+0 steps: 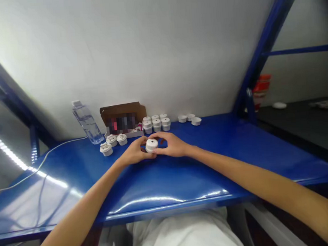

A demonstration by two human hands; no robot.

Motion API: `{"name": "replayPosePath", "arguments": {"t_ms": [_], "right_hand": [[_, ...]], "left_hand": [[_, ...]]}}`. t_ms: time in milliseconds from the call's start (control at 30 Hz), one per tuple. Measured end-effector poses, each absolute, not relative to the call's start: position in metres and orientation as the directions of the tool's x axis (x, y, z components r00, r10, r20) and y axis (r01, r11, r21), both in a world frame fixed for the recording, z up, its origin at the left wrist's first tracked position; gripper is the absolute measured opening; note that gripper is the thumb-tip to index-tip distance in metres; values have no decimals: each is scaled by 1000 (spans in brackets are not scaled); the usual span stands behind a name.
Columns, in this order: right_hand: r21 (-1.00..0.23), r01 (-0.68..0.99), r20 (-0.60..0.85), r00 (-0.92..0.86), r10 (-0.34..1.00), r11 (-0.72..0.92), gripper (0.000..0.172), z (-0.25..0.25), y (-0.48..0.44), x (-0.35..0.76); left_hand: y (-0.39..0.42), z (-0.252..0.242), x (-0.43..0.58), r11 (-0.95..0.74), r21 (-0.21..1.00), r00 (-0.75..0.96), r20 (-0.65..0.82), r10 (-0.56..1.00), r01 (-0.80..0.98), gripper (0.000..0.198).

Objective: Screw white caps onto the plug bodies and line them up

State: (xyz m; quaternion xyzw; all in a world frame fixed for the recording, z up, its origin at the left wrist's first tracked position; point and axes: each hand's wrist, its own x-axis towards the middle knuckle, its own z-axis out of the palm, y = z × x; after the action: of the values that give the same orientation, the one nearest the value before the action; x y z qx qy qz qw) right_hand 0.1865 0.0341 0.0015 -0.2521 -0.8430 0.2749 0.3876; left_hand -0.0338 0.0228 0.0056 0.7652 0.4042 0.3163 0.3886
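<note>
A round white plastic fitting (151,144) with a small dark hole in its top is held between both hands, just above the blue table (168,179). My left hand (137,151) grips it from the left with curled fingers. From the right, my right hand (173,144) has thumb and fingers closed round it. Behind my hands stands a group of similar white fittings (156,125), stacked close together. Left of my left hand sit three white fittings with parts on top (106,149). Further right at the back are three shallow white cups (196,121).
An open cardboard box (123,113) with blurred contents stands against the wall. Beside it leans a clear water bottle (87,123) with a white cap. A white cable (51,150) runs across the table's left side. Blue frame posts (258,62) rise at both ends.
</note>
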Motion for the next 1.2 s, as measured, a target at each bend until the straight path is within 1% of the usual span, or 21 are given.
{"name": "replayPosePath", "arguments": {"t_ms": [167, 267, 367, 567, 733, 833, 933, 1033, 1067, 1100, 1167, 1200], "right_hand": [[-727, 168, 473, -580, 663, 666, 43, 12, 35, 200], [-769, 155, 451, -558, 697, 621, 44, 12, 31, 209], [-783, 141, 455, -535, 712, 606, 45, 10, 23, 214], [-802, 101, 465, -514, 721, 589, 43, 13, 16, 213], [-835, 52, 457, -489, 743, 548, 47, 6, 18, 211], [-898, 37, 375, -454, 808, 438, 46, -2, 21, 208], [-957, 57, 230, -452, 862, 285, 42, -6, 23, 204], [-986, 95, 77, -483, 872, 140, 52, -6, 24, 203], [-989, 88, 59, -490, 870, 117, 53, -5, 24, 203], [-991, 66, 73, -493, 867, 120, 52, -4, 24, 203], [-979, -7, 180, -482, 858, 202, 48, -2, 25, 205], [-966, -38, 244, -472, 847, 257, 53, -1, 25, 206]], "left_hand": [[16, 21, -34, -326, 902, 424, 187, 886, 284, 62], [12, 28, -32, -333, 910, 433, 204, 878, 246, 56], [8, 31, -29, -313, 918, 456, 178, 872, 242, 52], [6, 32, -27, -238, 950, 448, 126, 885, 203, 48], [8, 31, -30, -225, 955, 450, 118, 885, 191, 46], [9, 29, -30, -253, 947, 452, 142, 881, 196, 47], [9, 27, -29, -287, 940, 460, 177, 870, 183, 50], [10, 25, -28, -298, 940, 464, 191, 865, 168, 52], [10, 25, -28, -299, 940, 462, 194, 866, 165, 52], [10, 25, -28, -298, 940, 457, 194, 868, 168, 53], [11, 25, -28, -291, 939, 446, 185, 876, 182, 53], [11, 25, -28, -285, 940, 442, 178, 879, 189, 52]]}}
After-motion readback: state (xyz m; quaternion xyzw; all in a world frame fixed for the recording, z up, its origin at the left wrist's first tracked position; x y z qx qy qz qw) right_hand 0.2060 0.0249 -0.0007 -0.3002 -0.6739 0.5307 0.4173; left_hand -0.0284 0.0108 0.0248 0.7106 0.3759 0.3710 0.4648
